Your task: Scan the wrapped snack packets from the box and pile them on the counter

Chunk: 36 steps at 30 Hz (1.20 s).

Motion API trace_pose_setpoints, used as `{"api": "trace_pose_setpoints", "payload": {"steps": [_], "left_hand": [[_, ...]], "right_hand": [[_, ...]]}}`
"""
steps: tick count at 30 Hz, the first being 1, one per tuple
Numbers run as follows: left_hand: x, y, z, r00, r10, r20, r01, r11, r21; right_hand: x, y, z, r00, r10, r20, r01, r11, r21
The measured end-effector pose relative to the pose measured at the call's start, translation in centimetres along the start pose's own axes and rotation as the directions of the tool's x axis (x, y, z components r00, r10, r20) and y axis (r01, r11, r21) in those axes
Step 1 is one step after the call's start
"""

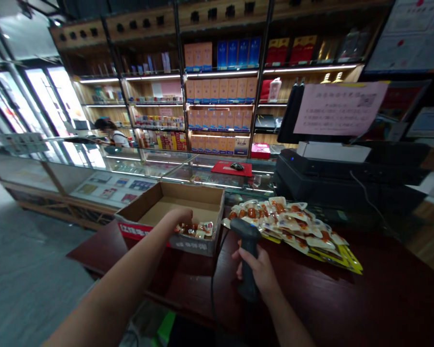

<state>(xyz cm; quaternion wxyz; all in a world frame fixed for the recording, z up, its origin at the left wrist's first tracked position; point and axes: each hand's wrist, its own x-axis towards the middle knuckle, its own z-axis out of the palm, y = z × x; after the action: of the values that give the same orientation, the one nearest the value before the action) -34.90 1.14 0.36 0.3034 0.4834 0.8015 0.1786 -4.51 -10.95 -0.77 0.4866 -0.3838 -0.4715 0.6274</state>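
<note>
My left hand (178,218) reaches into an open cardboard box (155,202) on the dark red counter and is closed on a small clear snack packet (199,229) at the box's near wall. My right hand (257,268) grips the handle of a dark handheld barcode scanner (246,250), which stands upright just right of the box with its head pointing toward the packets. A pile of several snack packets (292,227) with red and yellow contents lies on the counter right of the scanner.
A black cash register (332,178) with a screen and a pink paper notice (342,108) stands at the back right. Glass display counters (130,166) run left, with a person behind them. Shelves of boxed goods (220,91) fill the back wall. The scanner's cable hangs over the counter edge.
</note>
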Motion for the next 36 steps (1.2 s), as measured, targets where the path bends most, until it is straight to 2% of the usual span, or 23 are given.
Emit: {"api": "trace_pose_setpoints", "payload": {"steps": [2,7,10,14,16,21,25,27,28,29,30,31,32,34,36], "left_hand": [[0.0,-0.5,0.5,0.999,0.03,0.031,-0.03,1.0,0.003],[0.1,-0.4,1.1,0.969,0.243,-0.045,-0.246,0.965,-0.088],[-0.1,0.0,1.6,0.967,0.254,0.027,-0.251,0.964,-0.081],[-0.7,0.4,2.2,0.972,0.202,0.117,-0.205,0.979,0.016],[-0.9,0.6,2.2,0.971,0.206,0.119,-0.215,0.974,0.07],[-1.0,1.0,1.5,0.95,0.305,-0.069,-0.299,0.951,0.083],[-1.1,1.4,0.3,0.909,0.352,-0.222,-0.345,0.936,0.069],[-1.5,1.7,-0.1,0.882,0.345,-0.321,-0.382,0.922,-0.059],[-1.7,2.0,-0.2,0.884,0.312,-0.348,-0.394,0.899,-0.193],[-2.1,2.4,-0.3,0.908,0.267,-0.323,-0.383,0.84,-0.384],[-2.6,2.7,-0.2,0.942,0.232,-0.244,-0.333,0.741,-0.583],[-3.2,3.2,-0.2,0.964,0.225,-0.139,-0.252,0.629,-0.736],[-3.9,3.6,0.0,0.969,0.243,-0.03,-0.156,0.515,-0.843],[-5.4,4.5,0.6,0.934,0.327,0.142,0.04,0.301,-0.953],[-6.8,5.3,1.5,0.884,0.404,0.235,0.215,0.095,-0.972]], "right_hand": [[0.0,0.1,0.5,1.0,0.009,0.003,-0.009,1.0,-0.019],[-0.3,0.1,0.9,1.0,0.013,-0.019,-0.013,1.0,-0.029],[-0.5,0.3,0.9,0.999,0.013,-0.043,-0.014,1.0,-0.024],[-0.8,0.4,0.9,0.999,0.012,-0.045,-0.014,0.999,-0.029],[-0.9,0.3,0.8,0.999,0.006,-0.043,-0.008,0.999,-0.033],[-1.4,0.0,0.5,0.998,0.0,-0.063,-0.002,0.999,-0.032],[-1.7,-0.2,0.3,0.997,-0.01,-0.074,0.008,1.0,-0.03],[-1.8,-0.3,0.3,0.997,-0.013,-0.076,0.012,1.0,-0.023],[-1.9,-0.3,0.3,0.997,-0.016,-0.076,0.014,1.0,-0.019],[-1.9,-0.3,0.3,0.997,-0.018,-0.074,0.017,1.0,-0.018],[-1.9,-0.4,0.3,0.997,-0.021,-0.072,0.019,1.0,-0.02],[-2.0,-0.4,0.3,0.997,-0.023,-0.071,0.022,1.0,-0.022],[-1.9,-0.4,0.3,0.997,-0.026,-0.07,0.024,0.999,-0.025],[-1.9,-0.5,0.4,0.997,-0.025,-0.07,0.023,0.999,-0.03],[-1.9,-0.6,0.6,0.998,-0.024,-0.058,0.022,0.999,-0.03]]}}
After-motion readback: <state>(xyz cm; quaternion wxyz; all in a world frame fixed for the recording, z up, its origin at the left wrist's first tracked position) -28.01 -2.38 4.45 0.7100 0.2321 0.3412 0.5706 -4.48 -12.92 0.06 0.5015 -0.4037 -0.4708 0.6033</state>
